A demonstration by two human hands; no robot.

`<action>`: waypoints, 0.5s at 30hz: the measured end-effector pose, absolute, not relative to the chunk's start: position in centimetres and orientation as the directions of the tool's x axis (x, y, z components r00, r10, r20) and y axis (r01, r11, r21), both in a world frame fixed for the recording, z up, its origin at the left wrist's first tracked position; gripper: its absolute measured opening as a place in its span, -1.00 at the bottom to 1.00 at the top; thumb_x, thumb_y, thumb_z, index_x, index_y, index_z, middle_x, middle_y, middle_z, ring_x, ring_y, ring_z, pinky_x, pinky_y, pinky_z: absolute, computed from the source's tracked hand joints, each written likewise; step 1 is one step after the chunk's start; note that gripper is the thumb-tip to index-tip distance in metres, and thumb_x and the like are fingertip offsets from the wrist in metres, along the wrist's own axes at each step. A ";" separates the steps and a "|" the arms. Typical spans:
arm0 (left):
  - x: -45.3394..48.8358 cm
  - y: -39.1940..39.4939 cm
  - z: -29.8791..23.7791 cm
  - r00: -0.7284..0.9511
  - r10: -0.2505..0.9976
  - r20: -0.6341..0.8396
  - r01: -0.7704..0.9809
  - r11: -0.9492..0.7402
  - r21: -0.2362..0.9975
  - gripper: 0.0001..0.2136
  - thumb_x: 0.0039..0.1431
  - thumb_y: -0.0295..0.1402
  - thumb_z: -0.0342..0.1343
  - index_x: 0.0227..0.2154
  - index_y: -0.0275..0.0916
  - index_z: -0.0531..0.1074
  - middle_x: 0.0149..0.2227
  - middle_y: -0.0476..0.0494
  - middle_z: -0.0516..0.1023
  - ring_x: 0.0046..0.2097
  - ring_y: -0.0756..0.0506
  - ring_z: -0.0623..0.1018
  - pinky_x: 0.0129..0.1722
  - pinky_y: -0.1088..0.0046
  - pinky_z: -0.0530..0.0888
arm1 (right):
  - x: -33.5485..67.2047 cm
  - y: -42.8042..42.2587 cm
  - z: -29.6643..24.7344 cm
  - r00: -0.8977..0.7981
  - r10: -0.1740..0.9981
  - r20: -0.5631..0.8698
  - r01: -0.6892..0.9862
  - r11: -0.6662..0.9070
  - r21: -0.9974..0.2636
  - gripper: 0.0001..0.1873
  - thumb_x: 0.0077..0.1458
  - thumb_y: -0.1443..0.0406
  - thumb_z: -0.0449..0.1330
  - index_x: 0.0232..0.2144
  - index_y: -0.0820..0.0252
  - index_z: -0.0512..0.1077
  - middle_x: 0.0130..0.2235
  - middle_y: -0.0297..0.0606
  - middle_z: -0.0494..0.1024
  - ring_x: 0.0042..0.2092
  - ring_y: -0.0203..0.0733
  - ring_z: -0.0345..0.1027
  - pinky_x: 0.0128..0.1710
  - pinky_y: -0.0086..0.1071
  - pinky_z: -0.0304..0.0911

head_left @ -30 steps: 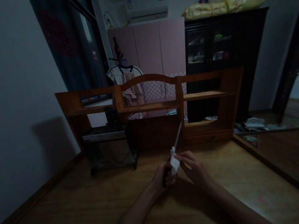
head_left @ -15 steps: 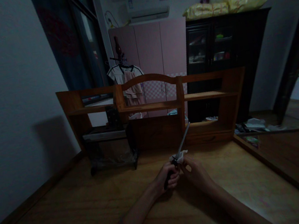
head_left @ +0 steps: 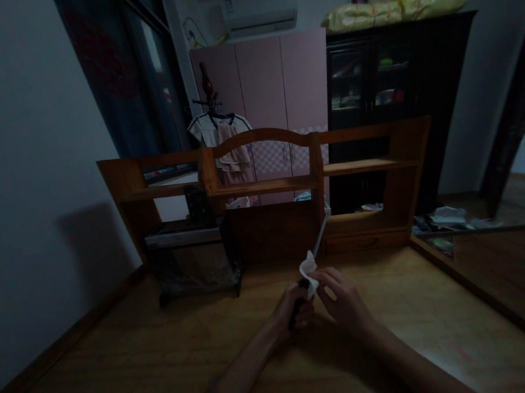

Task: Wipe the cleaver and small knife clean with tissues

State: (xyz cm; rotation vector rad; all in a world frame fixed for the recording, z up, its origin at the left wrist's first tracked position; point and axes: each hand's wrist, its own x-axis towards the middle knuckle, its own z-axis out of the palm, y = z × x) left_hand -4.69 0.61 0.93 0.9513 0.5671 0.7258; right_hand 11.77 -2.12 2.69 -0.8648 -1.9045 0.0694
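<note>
In the head view my left hand [head_left: 293, 307] is closed around the dark handle of a long, thin, grey-bladed knife [head_left: 321, 237]. The blade slants up and away to the right, towards the shelf. A white tissue [head_left: 308, 268] is folded around the lower blade, just above the handle. My right hand [head_left: 341, 294] pinches this tissue from the right side, thumb and fingers together. The tissue and fingers hide the base of the blade. Both hands are above the wooden tabletop [head_left: 251, 361].
A wooden shelf unit [head_left: 266, 188] runs along the table's far side. At its left stands a dark rack-like device [head_left: 188, 236] with a clear plastic cover. Further back are a pink wardrobe [head_left: 262, 81] and a black cabinet [head_left: 404, 76]. A wall borders the left side.
The tissue has shifted and now stands up along the blade's lower part. My right fingers have moved slightly up with it. My left hand keeps its grip on the handle.
</note>
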 end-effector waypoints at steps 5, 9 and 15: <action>-4.7 0.7 1.2 0.608 0.786 -0.110 -0.299 0.355 0.886 -0.88 -0.12 -0.37 0.06 -0.51 -0.20 0.21 -0.72 0.19 0.10 -0.73 0.12 0.03 -0.80 0.60 -0.03 | 12.4 -1.6 2.4 -0.225 0.672 0.706 0.557 0.683 -0.473 -0.66 0.08 0.52 0.06 -0.16 0.11 0.46 -0.15 -0.18 0.50 -0.10 -0.12 0.39 -0.10 -0.26 0.31; -4.9 0.4 1.6 0.639 0.767 -0.058 -0.344 0.352 0.870 -0.90 -0.08 -0.40 0.04 -0.45 -0.21 0.25 -0.70 0.20 0.11 -0.73 0.13 0.00 -0.79 0.61 -0.02 | 12.7 -1.0 1.7 -0.156 0.754 0.638 0.560 0.600 -0.571 -0.71 0.00 0.50 0.06 -0.30 0.15 0.50 -0.23 -0.20 0.53 -0.21 -0.14 0.40 -0.19 -0.30 0.30; -4.7 -0.7 2.6 0.760 0.649 -0.024 -0.257 0.334 0.907 -0.83 -0.07 -0.42 0.02 -0.33 -0.20 0.28 -0.68 0.20 0.12 -0.72 0.11 0.02 -0.78 0.62 0.00 | 12.7 -0.1 1.0 -0.147 0.903 0.404 0.184 0.427 -0.886 -0.89 -0.05 0.29 0.19 -0.53 0.20 0.46 -0.49 -0.30 0.53 -0.43 -0.19 0.37 -0.39 -0.39 0.26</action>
